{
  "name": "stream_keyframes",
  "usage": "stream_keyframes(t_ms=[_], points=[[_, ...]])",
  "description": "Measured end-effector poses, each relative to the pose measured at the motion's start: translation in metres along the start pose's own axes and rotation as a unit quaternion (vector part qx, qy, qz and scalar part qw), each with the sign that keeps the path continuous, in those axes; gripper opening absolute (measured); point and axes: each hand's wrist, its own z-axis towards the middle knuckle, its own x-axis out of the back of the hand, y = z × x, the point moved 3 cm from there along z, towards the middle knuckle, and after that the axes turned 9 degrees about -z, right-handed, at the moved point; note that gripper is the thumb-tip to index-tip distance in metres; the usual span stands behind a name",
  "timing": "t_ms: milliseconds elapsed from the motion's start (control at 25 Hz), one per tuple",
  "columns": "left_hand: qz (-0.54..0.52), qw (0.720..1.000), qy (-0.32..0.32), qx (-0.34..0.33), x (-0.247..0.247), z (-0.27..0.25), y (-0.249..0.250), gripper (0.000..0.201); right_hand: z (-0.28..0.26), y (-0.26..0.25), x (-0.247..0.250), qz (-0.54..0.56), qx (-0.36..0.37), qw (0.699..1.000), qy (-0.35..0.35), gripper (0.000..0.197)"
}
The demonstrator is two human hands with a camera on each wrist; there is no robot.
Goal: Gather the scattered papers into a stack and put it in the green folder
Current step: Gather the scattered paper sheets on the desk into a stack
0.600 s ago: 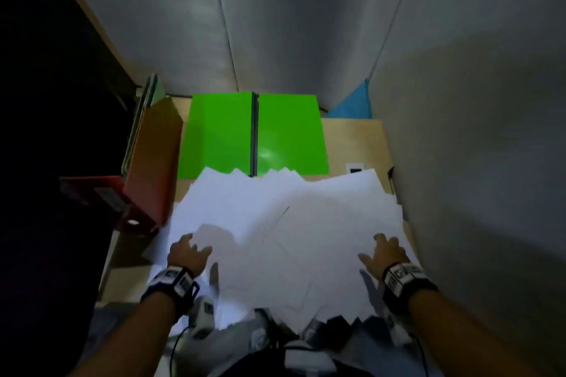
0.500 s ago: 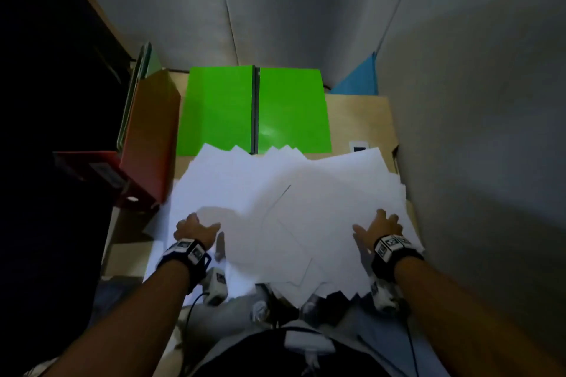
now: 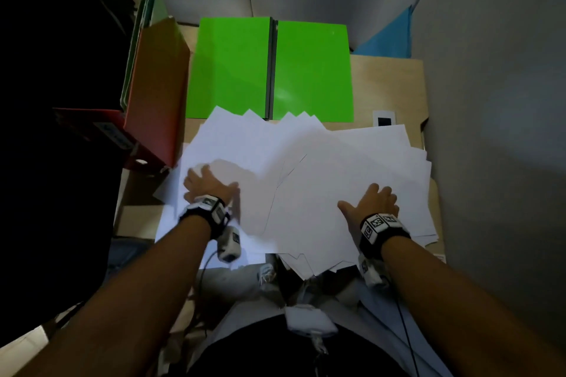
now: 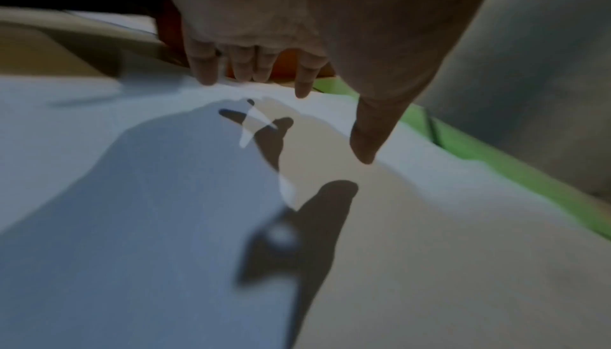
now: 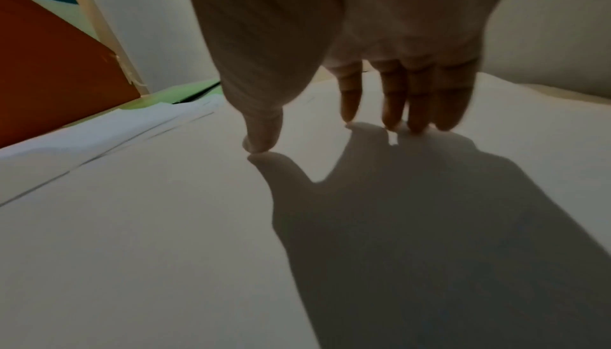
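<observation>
2 flat, spread hands, left hand (image 3: pixel 209 182) and right hand (image 3: pixel 372 203), have slid farther onto the loose white paper sheets (image 3: pixel 306 180), gripping nothing, near the open glossy green folder (image 3: pixel 269 70), gathering barely begun.

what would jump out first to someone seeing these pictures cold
The bright green folder lying open at the far end of the desk grabs the eye first. Next comes the wide sprawl of white papers fanned out in front of it, their far edges overlapping the folder's near edge. The left hand and right hand are spread over that sprawl, one toward each side.
</observation>
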Motion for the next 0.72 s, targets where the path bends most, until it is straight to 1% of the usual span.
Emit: stream_keyframes(t_ms=[80, 120, 200, 280, 400, 480, 600, 680, 720], points=[[-0.031, 0.997, -0.004, 0.072, 0.021, 0.017, -0.021, 0.121, 0.005, -0.001, 0.0, 0.006, 0.032, 0.999, 0.014, 0.097], [-0.04, 0.995, -0.008, 0.09, 0.026, 0.02, -0.029, 0.127, 0.006, -0.002, 0.0, 0.001, 0.045, 0.999, 0.016, 0.1], [-0.043, 0.994, 0.001, 0.098, 0.03, 0.014, -0.03, 0.125, 0.007, -0.006, 0.001, 0.005, 0.04, 0.999, 0.002, 0.106], [-0.048, 0.994, 0.016, 0.1, 0.029, 0.004, -0.024, 0.119, 0.006, -0.014, 0.003, 0.034, 0.021, 0.999, -0.022, 0.108], [-0.136, 0.987, 0.006, 0.082, 0.015, -0.007, -0.011, 0.097, 0.0, -0.028, 0.009, 0.103, 0.001, 0.993, -0.058, 0.101], [-0.165, 0.984, -0.019, 0.059, 0.003, -0.014, -0.002, 0.073, -0.005, -0.04, 0.01, 0.147, 0.003, 0.986, -0.073, 0.091], [-0.137, 0.988, -0.064, 0.016, -0.018, -0.02, 0.01, 0.037, -0.013, -0.061, 0.008, 0.232, -0.001, 0.968, -0.101, 0.083], [-0.107, 0.991, -0.084, -0.005, -0.027, -0.021, 0.012, 0.016, -0.013, -0.071, 0.011, 0.305, -0.021, 0.945, -0.112, 0.085], [-0.086, 0.992, -0.094, -0.016, -0.028, -0.022, 0.013, 0.006, -0.011, -0.074, 0.011, 0.319, -0.032, 0.94, -0.118, 0.087]])
